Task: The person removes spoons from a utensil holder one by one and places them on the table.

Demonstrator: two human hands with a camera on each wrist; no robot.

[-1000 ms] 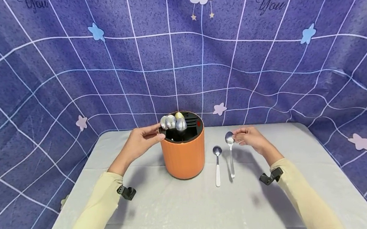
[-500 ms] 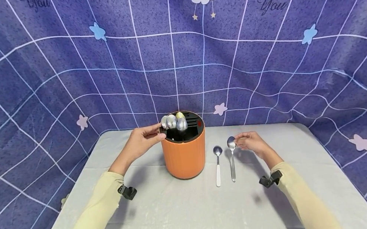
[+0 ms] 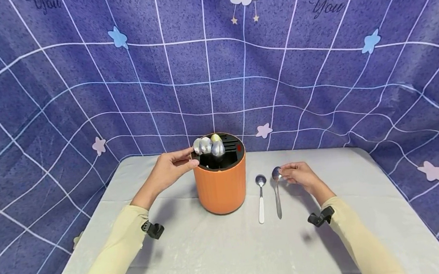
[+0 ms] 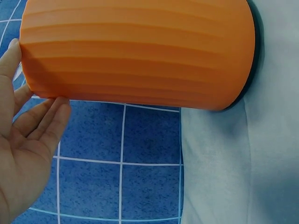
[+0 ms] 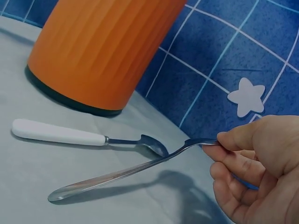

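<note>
My left hand (image 3: 171, 169) holds the edge of an orange utensil holder (image 3: 222, 190), thumb at the rim and other fingers against the ribbed outer wall (image 4: 140, 56). Several spoons (image 3: 205, 145) stand bowl-up in the holder's black top. To the right, my right hand (image 3: 297, 174) pinches a metal spoon (image 3: 278, 198) by its bowl between thumb and fingers. Its bowl is raised above the table, and the handle (image 5: 107, 179) slopes down to its end at or near the cloth. Beside it lies a white-handled spoon (image 5: 60, 132), bowl pointing away from me.
A pale grey cloth covers the table (image 3: 224, 257). Behind and at both sides hangs a purple-blue curtain (image 3: 196, 68) with a grid and stars. A small black camera sits on each wrist, the left camera (image 3: 153, 229) and the right camera (image 3: 321, 217).
My right hand has moved a little lower and towards me with the metal spoon, whose handle end has sunk to the table or close to it. The left hand stays on the holder.
</note>
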